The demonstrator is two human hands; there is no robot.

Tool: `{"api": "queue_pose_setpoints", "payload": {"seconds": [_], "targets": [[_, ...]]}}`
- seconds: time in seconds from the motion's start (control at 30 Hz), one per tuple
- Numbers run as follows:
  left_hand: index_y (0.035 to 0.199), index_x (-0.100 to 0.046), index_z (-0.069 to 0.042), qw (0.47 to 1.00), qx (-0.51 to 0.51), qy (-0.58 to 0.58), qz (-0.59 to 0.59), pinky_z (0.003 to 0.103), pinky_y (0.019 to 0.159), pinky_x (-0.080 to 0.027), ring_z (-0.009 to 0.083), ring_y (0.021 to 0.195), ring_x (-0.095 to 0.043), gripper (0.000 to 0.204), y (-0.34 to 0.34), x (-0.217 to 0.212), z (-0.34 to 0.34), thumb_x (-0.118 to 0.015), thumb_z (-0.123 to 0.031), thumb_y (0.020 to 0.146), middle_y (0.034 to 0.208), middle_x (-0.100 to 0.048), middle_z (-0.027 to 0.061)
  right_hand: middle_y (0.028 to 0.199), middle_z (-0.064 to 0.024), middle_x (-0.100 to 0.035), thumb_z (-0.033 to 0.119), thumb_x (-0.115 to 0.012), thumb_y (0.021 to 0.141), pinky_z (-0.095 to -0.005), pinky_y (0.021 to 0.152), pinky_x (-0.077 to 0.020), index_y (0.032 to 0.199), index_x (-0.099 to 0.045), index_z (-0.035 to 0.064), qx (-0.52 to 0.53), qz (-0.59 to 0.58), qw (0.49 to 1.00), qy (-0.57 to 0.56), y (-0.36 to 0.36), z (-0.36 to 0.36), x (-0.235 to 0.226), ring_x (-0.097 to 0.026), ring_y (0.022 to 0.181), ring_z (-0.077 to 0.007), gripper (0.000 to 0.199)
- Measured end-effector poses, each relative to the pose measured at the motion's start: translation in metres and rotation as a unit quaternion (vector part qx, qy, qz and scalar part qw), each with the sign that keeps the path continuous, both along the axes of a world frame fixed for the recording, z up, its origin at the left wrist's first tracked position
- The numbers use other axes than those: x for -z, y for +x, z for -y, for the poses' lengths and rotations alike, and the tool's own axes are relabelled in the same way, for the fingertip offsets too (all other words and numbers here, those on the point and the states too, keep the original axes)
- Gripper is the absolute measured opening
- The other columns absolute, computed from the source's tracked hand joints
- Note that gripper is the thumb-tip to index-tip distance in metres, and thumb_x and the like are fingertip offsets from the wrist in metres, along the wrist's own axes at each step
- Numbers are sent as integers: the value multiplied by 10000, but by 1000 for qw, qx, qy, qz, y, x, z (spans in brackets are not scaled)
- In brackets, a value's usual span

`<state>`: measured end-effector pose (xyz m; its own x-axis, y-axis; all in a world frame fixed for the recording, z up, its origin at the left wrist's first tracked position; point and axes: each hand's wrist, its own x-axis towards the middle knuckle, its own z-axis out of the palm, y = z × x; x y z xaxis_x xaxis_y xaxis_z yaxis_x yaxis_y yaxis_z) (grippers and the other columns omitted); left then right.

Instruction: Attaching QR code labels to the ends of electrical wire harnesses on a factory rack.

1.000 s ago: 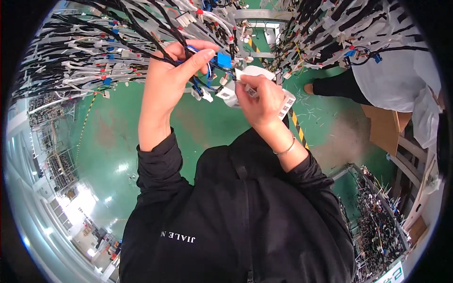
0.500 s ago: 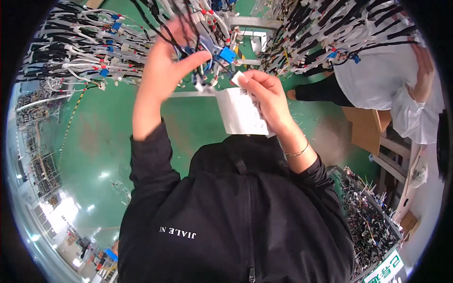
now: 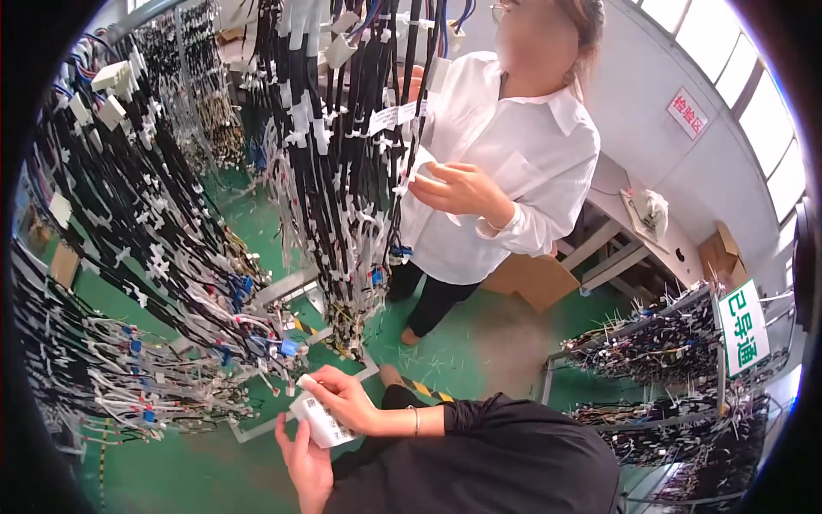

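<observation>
My right hand (image 3: 349, 403) grips a strip of white printed labels (image 3: 327, 425), which hangs below its fingers. A small white piece (image 3: 306, 382) shows at that hand's fingertips. Close by on the left, my left hand (image 3: 306, 463) has its thumb and forefinger apart at the strip's left edge; whether they touch it is unclear. Just beyond both hands hang the lower ends of black and white wire harnesses (image 3: 197, 283), with a blue connector (image 3: 289, 348) among them.
Across from me a person in a white shirt (image 3: 479, 128) handles a white tag on more hanging harnesses (image 3: 330, 171). To the right stand a rack of bundled wires (image 3: 651, 351) with a green-and-white sign (image 3: 743, 328), a cardboard box (image 3: 535, 281) and a bench (image 3: 625, 214).
My view has swung up and right, bringing the person and hanging harnesses into sight. My left hand has left the harness wires and come down beside the label strip, still in my right hand.
</observation>
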<state>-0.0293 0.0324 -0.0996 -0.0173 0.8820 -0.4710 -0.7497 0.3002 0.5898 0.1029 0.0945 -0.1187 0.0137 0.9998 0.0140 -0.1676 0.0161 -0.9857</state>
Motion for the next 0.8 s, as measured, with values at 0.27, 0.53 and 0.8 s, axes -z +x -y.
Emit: {"api": "queue_pose_setpoints", "payload": {"seconds": [0.27,0.53,0.8], "targets": [[1452,-267,-120,996,-39,26,-77,412,968,-477,293,1156,-545,664,-5,1,-6,-585,33,889,1271,-515,191,926,-7,-694,179,-606,970,-205,683,-480,1195,-634,-1,-32,-21,997,-65,2,1,14,-579,805,-43,290],[1408,-375,-71,979,-61,105,-161,327,941,-471,216,1128,-545,655,-10,-22,-14,-621,91,823,1225,-554,126,856,-36,-617,38,-580,943,-281,686,-520,1077,-523,32,-20,-59,998,-7,11,-9,6,-607,769,-124,146],[1358,-442,-21,968,-63,101,-218,314,906,-509,193,1079,-582,601,-16,-15,-22,-679,84,815,1220,-552,122,1031,-101,-674,18,-556,961,-278,852,-521,1149,-606,-29,-85,-70,994,2,14,-3,-9,-651,971,-161,200]]}}
